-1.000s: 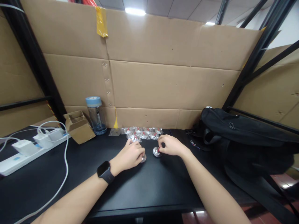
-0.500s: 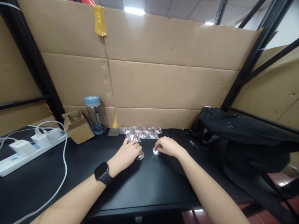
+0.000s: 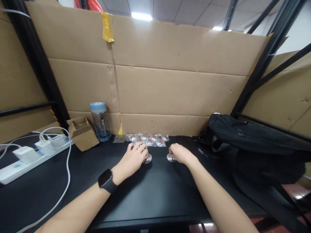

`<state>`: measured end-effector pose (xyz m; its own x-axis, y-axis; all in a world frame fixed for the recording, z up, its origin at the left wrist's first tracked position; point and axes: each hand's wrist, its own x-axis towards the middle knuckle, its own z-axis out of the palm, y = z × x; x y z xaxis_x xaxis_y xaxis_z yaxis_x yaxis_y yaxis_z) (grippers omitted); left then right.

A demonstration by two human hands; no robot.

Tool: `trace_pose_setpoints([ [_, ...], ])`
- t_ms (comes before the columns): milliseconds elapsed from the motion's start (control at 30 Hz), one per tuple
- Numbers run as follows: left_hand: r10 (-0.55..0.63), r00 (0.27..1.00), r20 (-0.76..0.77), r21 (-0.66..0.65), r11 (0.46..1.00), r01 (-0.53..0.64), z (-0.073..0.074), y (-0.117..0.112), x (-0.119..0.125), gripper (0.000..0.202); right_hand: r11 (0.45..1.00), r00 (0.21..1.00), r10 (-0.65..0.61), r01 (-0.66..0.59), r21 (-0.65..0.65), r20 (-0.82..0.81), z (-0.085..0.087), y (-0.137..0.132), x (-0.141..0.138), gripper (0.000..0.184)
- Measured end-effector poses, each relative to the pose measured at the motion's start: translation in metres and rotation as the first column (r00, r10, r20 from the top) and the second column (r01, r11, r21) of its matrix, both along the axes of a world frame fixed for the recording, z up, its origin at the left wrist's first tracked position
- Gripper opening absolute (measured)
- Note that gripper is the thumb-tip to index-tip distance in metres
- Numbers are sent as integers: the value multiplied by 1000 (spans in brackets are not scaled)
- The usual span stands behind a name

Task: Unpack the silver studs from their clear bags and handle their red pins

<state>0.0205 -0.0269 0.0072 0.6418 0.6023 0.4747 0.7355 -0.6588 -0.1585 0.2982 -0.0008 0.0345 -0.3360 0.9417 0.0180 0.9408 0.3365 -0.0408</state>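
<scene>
My left hand [image 3: 135, 156], with a black smartwatch [image 3: 106, 180] on its wrist, is closed on a shiny round silver disc [image 3: 148, 159] at the middle of the black table. The disc's rim shows beside the fingertips; its top is covered by my fingers. To the right, my right hand [image 3: 181, 153] pinches a second silver disc [image 3: 169, 158], with a bit of red at the fingertips. Just beyond my left hand lie several similar silver discs with red centres [image 3: 150, 141], each in a clear plastic bag. A flat clear bag [image 3: 119, 139] lies left of them.
At the left are a white power strip [image 3: 31, 165] with plugs and a cable, an opened cardboard box [image 3: 84, 137] and a blue-lidded bottle [image 3: 100, 124]. A black bag [image 3: 252, 145] fills the right side. A cardboard wall [image 3: 179, 90] closes off the back.
My right hand has moved right with its disc, so the two discs are farther apart. The left hand and its disc have shifted slightly. The view has tilted up a little.
</scene>
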Motion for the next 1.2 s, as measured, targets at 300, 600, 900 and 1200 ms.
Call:
trace_pose_setpoints([
  [300, -1, 996, 92, -40, 999, 5, 2, -2, 3, 20, 993, 998, 59, -62, 105, 36, 0, 1, 3, 10],
  [600, 114, 931, 346, -256, 966, -23, -4, 6, 5, 19, 895, 744, 442, -329, 301, -502, 2, -11, -32, 9],
  [900, 158, 801, 578, -403, 909, 112, -8, 17, 5, 25, 924, 525, 363, -99, 369, -769, 3, -18, -49, 14],
  [1200, 154, 561, 813, -452, 774, 443, -4, 16, 11, 34, 923, 504, 353, -49, 382, -788, 3, -27, -61, 14],
])
